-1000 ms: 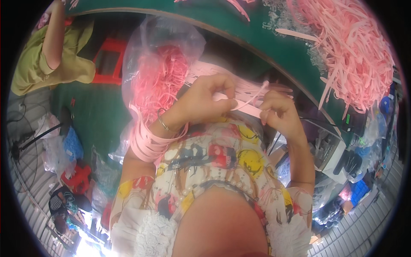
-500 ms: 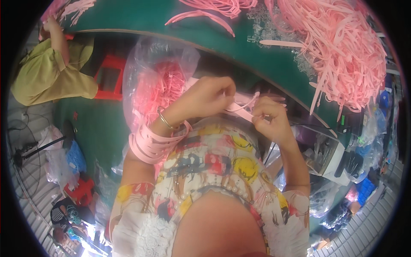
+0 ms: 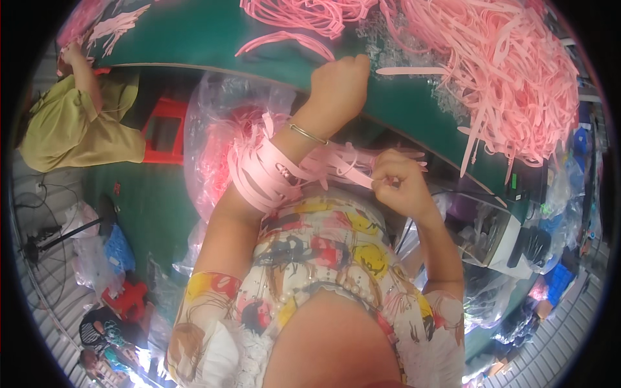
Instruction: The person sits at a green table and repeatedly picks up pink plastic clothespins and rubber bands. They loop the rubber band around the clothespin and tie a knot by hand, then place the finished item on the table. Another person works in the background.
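My left hand (image 3: 339, 84) is raised over the table edge, just left of the small clear plastic pieces (image 3: 388, 39). Its fingers are curled into a fist, and what they hold, if anything, is hidden. Several pink looped straps (image 3: 262, 171) hang around my left forearm, below a metal bangle (image 3: 308, 134). Lower and to the right, in front of my body, my right hand (image 3: 401, 182) is closed on the end of a pink strap (image 3: 354, 173). More pink straps trail between that hand and my left forearm.
A big heap of pink straps (image 3: 517, 77) covers the right of the green table (image 3: 194, 39). Loose pink straps (image 3: 284, 42) lie farther left. Below the edge stands a clear bag of pink straps (image 3: 217, 145). A red stool (image 3: 165, 129) and another person (image 3: 84, 123) are at the left.
My left hand has moved up and away from the right hand, leaving the strap between them. The straps on my left forearm have moved up with it. My right hand stays nearly in place.
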Motion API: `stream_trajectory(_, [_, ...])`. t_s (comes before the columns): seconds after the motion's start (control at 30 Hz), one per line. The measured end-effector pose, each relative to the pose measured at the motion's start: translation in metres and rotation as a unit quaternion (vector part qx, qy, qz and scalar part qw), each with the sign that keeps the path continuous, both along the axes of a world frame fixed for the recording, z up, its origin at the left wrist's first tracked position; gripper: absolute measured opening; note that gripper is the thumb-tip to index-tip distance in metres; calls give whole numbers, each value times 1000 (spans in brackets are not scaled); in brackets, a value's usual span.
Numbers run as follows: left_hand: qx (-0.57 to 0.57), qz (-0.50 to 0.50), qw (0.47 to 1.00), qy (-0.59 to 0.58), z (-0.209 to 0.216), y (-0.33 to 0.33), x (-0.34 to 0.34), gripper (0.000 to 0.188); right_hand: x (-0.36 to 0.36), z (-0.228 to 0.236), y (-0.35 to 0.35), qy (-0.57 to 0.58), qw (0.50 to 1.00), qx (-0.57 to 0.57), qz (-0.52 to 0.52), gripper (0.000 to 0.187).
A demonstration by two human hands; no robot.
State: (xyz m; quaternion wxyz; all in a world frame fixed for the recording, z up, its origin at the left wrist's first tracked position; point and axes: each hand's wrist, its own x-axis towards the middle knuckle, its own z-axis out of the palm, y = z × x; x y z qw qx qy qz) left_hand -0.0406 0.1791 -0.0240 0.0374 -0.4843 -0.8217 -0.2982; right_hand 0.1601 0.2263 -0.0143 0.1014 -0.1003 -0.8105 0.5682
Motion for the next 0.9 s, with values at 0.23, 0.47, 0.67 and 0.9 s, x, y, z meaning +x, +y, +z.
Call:
stream_trajectory(0.23, [107, -102, 926, -347, 16, -38, 19, 10, -3, 11, 5, 24, 998, 53, 31, 4])
stream_trajectory(0.47, [70, -177, 754, -629, 24, -92, 55, 13, -7, 32, 2, 34, 994, 85, 67, 5])
stream_trajectory(0.67, [96, -235, 779, -573, 8, -105, 54, 11, -7, 38, -7, 16, 992, 103, 74, 5])
stream_trajectory(0.9, [92, -219, 718, -654, 19, -117, 56, 14, -7, 36, -11, 18, 990, 124, 63, 4])
